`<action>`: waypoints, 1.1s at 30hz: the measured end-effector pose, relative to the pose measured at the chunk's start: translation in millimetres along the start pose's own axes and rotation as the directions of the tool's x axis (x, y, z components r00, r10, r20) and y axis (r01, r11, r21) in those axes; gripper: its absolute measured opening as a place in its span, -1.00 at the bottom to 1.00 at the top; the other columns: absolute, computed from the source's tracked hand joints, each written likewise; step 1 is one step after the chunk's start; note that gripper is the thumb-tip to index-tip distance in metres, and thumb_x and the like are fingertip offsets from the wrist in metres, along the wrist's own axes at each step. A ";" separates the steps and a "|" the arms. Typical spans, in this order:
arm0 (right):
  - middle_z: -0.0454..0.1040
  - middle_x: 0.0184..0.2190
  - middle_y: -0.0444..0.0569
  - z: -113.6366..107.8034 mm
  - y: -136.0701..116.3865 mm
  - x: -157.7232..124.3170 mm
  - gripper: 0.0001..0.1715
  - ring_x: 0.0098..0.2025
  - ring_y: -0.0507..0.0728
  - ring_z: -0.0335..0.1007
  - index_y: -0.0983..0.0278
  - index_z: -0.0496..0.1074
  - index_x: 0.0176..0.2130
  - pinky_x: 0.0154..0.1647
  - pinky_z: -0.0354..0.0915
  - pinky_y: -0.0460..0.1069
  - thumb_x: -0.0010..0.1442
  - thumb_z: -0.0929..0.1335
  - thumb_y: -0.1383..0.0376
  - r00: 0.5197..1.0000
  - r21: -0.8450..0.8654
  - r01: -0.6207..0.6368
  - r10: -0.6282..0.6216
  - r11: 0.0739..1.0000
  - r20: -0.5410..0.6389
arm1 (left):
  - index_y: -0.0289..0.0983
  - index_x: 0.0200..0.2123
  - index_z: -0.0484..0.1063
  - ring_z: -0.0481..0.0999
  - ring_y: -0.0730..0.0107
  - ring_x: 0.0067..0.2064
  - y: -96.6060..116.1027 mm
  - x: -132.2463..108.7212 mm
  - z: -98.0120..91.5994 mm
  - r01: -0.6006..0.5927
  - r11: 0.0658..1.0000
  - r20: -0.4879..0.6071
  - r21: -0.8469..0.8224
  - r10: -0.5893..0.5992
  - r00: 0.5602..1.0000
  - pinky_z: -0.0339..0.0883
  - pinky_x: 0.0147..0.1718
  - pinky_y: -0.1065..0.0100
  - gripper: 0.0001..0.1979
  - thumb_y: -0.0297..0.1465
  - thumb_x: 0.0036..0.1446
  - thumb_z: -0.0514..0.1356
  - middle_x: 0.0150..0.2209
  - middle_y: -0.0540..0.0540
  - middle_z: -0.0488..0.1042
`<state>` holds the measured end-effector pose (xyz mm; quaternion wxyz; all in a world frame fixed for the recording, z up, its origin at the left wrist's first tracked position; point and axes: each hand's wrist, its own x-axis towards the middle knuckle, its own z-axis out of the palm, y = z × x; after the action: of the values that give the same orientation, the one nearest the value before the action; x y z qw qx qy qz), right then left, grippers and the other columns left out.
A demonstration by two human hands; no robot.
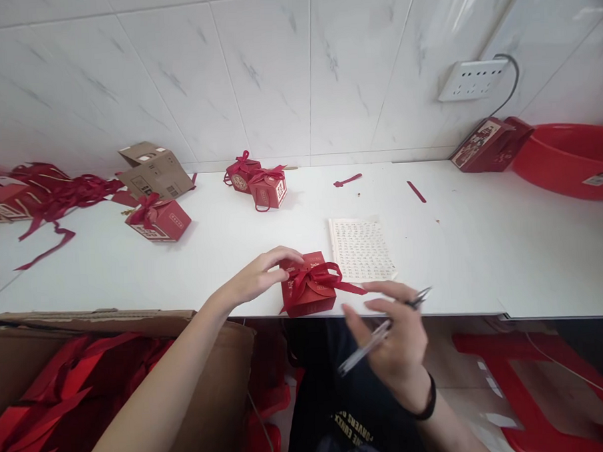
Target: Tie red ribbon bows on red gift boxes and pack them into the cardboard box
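A small red gift box (309, 289) with a dark red ribbon bow on top sits at the near edge of the white table (233, 255). My left hand (261, 274) rests against the box's left top edge, fingers curled onto it. My right hand (394, 338) hovers just right of the box below the table edge, gripping a clear pen (381, 332) that points up to the right. A sheet of paper (361, 249) covered in handwriting lies just behind the box.
Three more ribboned red boxes (262, 181) (158, 219) stand farther back, by a flattened brown carton (152, 171) and loose ribbons (55, 197). A cardboard box of red bags (64, 396) stands at lower left. A red basin (568, 158), a power strip (469, 79) and a red stool (528, 389) are at right.
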<state>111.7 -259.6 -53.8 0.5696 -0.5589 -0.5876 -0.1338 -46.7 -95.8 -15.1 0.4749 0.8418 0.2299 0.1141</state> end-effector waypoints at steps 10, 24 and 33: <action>0.44 -0.27 0.02 61.9 -3.5 -22.5 -0.81 -0.17 0.14 0.34 0.27 0.30 -0.27 -0.17 0.28 0.10 0.16 0.28 0.54 0.949 0.085 0.138 -0.156 0.987 0.273 | -0.24 -0.32 0.42 0.40 0.34 -0.07 -9.2 1.0 7.0 -0.002 0.986 -0.119 0.166 0.022 0.993 0.29 -0.05 0.27 -0.88 -0.39 0.08 0.10 -0.08 -0.09 0.39; 0.37 -0.37 -0.04 49.4 7.9 -21.6 -0.70 -0.28 0.10 0.30 0.25 0.26 -0.26 -0.15 0.34 0.17 0.08 0.28 0.60 0.970 0.369 0.090 -0.165 0.925 0.177 | -0.24 -0.32 0.31 0.35 0.31 -0.03 1.6 2.9 20.9 -0.003 0.963 -0.187 0.269 0.055 0.981 0.24 0.00 0.21 -0.90 -0.42 0.03 0.11 -0.10 -0.09 0.35; 0.41 -0.43 -0.07 55.9 1.3 -27.4 -0.75 -0.35 0.07 0.31 0.27 0.25 -0.35 -0.23 0.32 0.10 0.08 0.31 0.59 0.955 0.345 0.182 -0.249 0.921 0.162 | -0.24 -0.46 0.33 0.41 0.35 -0.10 -2.1 13.6 38.8 0.027 0.946 -0.235 0.324 0.053 0.971 0.30 -0.07 0.29 -0.95 -0.48 0.00 0.12 -0.12 -0.04 0.38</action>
<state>76.2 -228.6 -94.5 0.5731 -0.3990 -0.7147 -0.0392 -19.6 -117.1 -37.6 0.2975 0.8899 0.2960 0.1788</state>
